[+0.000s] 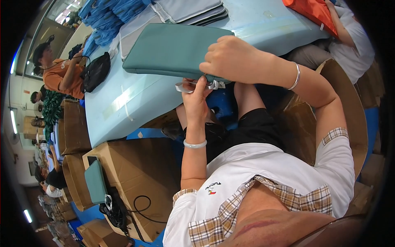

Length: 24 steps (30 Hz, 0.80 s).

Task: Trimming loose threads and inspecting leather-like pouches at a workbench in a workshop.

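Observation:
A teal zip pouch [173, 49] with rounded corners lies flat at the near edge of the table, partly over it. My right hand [230, 59], with a silver bangle on its wrist, is closed at the pouch's near right corner; its fingertips are partly hidden. Just below that corner my left hand [195, 96], thumb up, is closed on a shiny grey loop [185, 87]. The loop looks like a wrist strap and runs toward the pouch's corner, where a small white tag [222, 85] shows.
Grey flat pouches [189, 9] and blue bundles [109, 18] are stacked on the light blue table [135, 103]. At left, a second teal pouch [95, 183] and a black cable lie on a cardboard box [140, 173]. Co-workers sit left and at far right, one with an orange bag [310, 14].

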{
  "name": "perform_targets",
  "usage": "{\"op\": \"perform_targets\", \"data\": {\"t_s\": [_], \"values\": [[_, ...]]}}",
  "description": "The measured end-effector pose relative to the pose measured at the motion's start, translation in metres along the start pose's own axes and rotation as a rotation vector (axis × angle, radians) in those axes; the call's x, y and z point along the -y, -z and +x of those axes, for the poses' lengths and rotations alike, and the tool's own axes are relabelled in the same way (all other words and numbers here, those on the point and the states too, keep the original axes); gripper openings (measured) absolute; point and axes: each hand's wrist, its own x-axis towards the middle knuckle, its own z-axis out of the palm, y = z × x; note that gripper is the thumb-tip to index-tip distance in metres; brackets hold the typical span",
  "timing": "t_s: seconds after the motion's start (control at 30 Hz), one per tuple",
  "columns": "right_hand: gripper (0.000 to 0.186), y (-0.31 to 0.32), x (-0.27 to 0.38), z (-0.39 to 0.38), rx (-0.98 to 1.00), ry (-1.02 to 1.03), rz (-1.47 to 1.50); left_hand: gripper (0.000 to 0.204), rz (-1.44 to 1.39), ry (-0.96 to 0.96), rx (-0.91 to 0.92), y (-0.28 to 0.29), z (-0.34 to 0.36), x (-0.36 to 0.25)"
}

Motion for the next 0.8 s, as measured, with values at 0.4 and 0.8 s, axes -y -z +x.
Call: {"op": "perform_targets", "data": {"t_s": [0.4, 0.8], "values": [[0.025, -0.001, -0.01, -0.03, -0.114, -0.336, 0.395, 0.019, -0.08, 0.039, 0.022, 0.0, 0.0, -0.001], [0.04, -0.035, 0.015, -0.07, -0.217, -0.865, 0.82, 0.024, -0.054, 0.077, -0.016, 0.008, -0.001, 0.016]]}}
